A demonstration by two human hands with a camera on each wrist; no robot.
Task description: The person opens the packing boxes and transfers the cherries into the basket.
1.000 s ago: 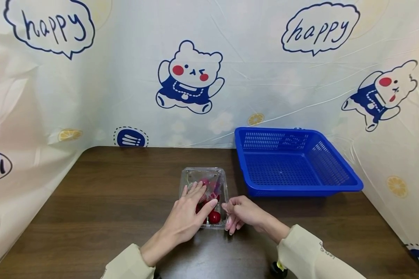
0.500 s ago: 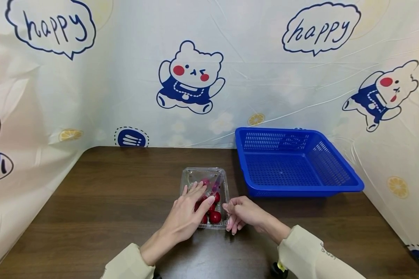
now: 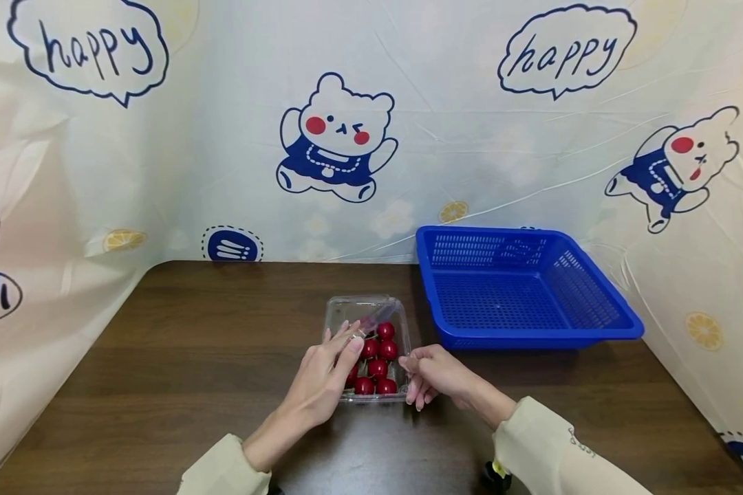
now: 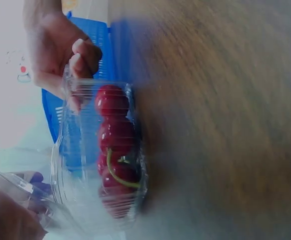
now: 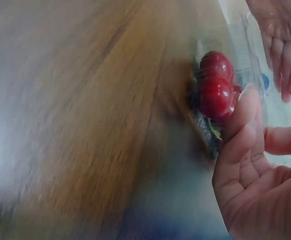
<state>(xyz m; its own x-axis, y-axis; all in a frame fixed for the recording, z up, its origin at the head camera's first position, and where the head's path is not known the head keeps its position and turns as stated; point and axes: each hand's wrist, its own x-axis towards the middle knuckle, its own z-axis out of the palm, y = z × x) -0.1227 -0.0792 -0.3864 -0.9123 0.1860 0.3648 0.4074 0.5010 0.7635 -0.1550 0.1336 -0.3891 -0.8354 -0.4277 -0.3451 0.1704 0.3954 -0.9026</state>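
Observation:
A clear plastic container [image 3: 402, 323] of cherries [image 3: 378, 369] stands on the table, several dark red fruits showing inside. My left hand [image 3: 318, 378] is over its left side, with the thumb and fingers pinching the edge of a thin clear lid [image 4: 15, 184] that has purplish patches. That lid slants up off the box. At the right side, my right hand [image 3: 436, 375] grips the container's rim between thumb and curled fingers. In the right wrist view, cherries [image 5: 216, 95] show through the wall beside my right fingertips. One green stem [image 4: 116, 175] curves over the fruit in the left wrist view.
A blue plastic basket [image 3: 532, 337] with slotted walls sits at the back right, close behind my right hand. The brown wooden table [image 3: 192, 357] reaches back to a printed curtain [image 3: 470, 137], which also hangs along both sides.
The lid has lifted off the cherries, uncovering more of them. My left hand has drawn slightly left and turned, while the container and right hand have shifted a little right.

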